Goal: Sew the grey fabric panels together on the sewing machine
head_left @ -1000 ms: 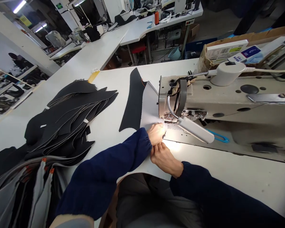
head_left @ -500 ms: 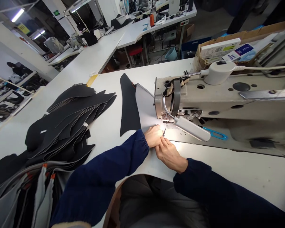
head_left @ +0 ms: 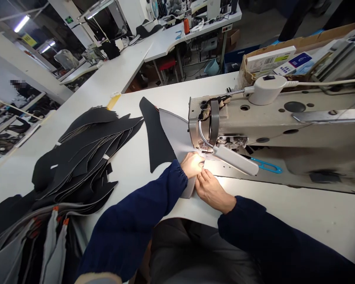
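Observation:
Just in front of the needle area of a sewing machine (head_left: 225, 122), my left hand (head_left: 192, 165) is closed on the edge of a grey fabric piece (head_left: 174, 128). Lower and to the right, my right hand (head_left: 213, 192) pinches the same edge, its fingertips nearly touching the left hand. A black fabric panel (head_left: 156, 138) adjoins the grey piece on its left side and lies flat on the white table. One grey end of the fabric shows below my hands. The fingers and the machine head hide the exact grip and the needle.
A large pile of black cut fabric pieces (head_left: 85, 154) covers the table's left side, with grey-backed, orange-marked pieces (head_left: 55, 244) at its front. A white lamp (head_left: 236, 159) and a blue tool (head_left: 266, 165) are by the machine. Behind stands a cardboard box (head_left: 245, 71).
The fabric's far end has swung left, and a grey end has come into sight below my hands. Both hands stay close together at the machine; the view has shifted slightly.

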The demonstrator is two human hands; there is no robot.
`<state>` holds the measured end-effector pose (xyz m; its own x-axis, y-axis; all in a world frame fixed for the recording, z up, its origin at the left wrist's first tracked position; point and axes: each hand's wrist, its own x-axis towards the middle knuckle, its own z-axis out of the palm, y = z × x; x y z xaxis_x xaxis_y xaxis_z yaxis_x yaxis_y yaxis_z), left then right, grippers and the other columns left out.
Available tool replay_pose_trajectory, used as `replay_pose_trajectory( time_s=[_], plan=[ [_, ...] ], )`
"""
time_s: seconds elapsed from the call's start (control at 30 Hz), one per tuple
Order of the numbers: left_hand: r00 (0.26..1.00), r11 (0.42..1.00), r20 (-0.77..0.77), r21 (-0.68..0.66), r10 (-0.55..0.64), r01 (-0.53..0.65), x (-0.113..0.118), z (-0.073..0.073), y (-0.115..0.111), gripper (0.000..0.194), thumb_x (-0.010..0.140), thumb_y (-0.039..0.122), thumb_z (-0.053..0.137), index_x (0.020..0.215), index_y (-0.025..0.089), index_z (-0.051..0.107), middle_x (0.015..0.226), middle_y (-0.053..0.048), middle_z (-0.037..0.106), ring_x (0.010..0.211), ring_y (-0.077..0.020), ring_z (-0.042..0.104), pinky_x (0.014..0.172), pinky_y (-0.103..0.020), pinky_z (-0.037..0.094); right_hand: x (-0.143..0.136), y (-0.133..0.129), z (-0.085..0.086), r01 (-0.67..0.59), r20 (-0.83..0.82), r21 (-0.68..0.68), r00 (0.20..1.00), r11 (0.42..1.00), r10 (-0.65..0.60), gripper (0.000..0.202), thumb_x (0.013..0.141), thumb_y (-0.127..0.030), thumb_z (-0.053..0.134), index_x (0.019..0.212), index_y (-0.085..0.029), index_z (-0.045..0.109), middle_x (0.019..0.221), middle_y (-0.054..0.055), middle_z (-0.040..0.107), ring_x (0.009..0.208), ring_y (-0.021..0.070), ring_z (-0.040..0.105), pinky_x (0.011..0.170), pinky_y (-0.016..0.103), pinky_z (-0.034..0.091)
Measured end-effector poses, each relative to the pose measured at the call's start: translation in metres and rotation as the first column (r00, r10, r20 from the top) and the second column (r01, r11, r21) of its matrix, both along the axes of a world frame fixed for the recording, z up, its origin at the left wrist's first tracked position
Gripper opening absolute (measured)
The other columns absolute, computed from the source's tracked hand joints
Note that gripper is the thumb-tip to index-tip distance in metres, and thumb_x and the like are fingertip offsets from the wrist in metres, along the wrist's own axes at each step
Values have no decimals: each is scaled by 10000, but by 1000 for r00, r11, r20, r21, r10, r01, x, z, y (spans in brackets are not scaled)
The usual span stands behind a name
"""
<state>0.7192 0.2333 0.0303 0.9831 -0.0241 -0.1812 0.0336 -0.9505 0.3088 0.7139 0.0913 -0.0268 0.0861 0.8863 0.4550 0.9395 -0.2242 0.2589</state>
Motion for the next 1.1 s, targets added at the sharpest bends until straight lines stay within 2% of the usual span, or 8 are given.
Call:
replay_pose_trajectory(
  time_s=[0.13,0.23,0.33,0.47,0.63,0.73,0.9,1.1],
  plan=[
    [1000,997,1,74,7,-7,-19,6,0,267,802,159,477,1014,169,640,1017,-86,564,904,-195,550,850,-304,491,1,-3,-9,3,-28,91,1000,996,0,281,818,-23,442,994,27,655,1052,270,655,1033,310,620,928,446,461],
    [999,989,-36,142,-28,33,-38,10,0,364,803,151,477,1156,174,561,1083,-95,522,951,-211,520,885,-332,478,1,-4,-11,23,-33,95,999,995,-19,284,836,-32,435,1011,18,654,1093,261,650,1047,298,620,943,438,462],
    [992,982,-105,171,-66,84,-44,12,-2,347,830,119,420,1151,152,546,1026,-95,524,903,-206,523,881,-332,472,2,-3,-9,38,-47,87,998,996,-34,276,838,-38,451,1016,29,652,1068,265,655,1036,306,623,932,437,472],
    [988,971,-100,200,-115,134,-37,8,-6,286,868,138,393,1099,131,561,1025,-103,531,920,-218,515,897,-348,459,7,-2,-9,49,-105,80,994,996,-41,295,838,-11,425,1027,47,644,1024,269,656,997,289,625,942,450,464],
    [997,969,-67,240,-39,54,-37,7,-10,357,848,109,405,1192,123,501,1124,-124,499,1015,-250,479,838,-358,480,16,-1,-17,77,-149,125,987,989,-58,349,830,-30,410,1088,56,628,1133,279,624,1096,304,582,993,476,427],
    [999,963,-39,269,0,11,-43,7,-9,403,803,64,433,1198,120,494,1152,-122,494,1019,-254,469,856,-363,473,18,-2,-19,94,-165,107,983,990,-76,354,827,-34,423,1105,55,624,1165,271,615,1140,318,559,1001,475,421],
    [996,958,81,286,-29,5,-49,-6,-6,314,863,87,417,1156,113,529,1097,-113,536,1020,-245,461,914,-356,443,22,-9,-16,73,-245,118,969,990,-42,300,843,-10,412,1020,0,654,1182,242,617,1157,294,548,1016,467,401],
    [996,943,70,333,-54,27,-49,-19,-9,379,901,78,347,1238,127,514,1124,-122,559,1018,-250,463,834,-377,458,29,-25,-6,94,-320,193,947,977,-27,262,913,-68,399,992,-95,647,1050,132,675,1056,221,577,996,396,384]
  ],
)
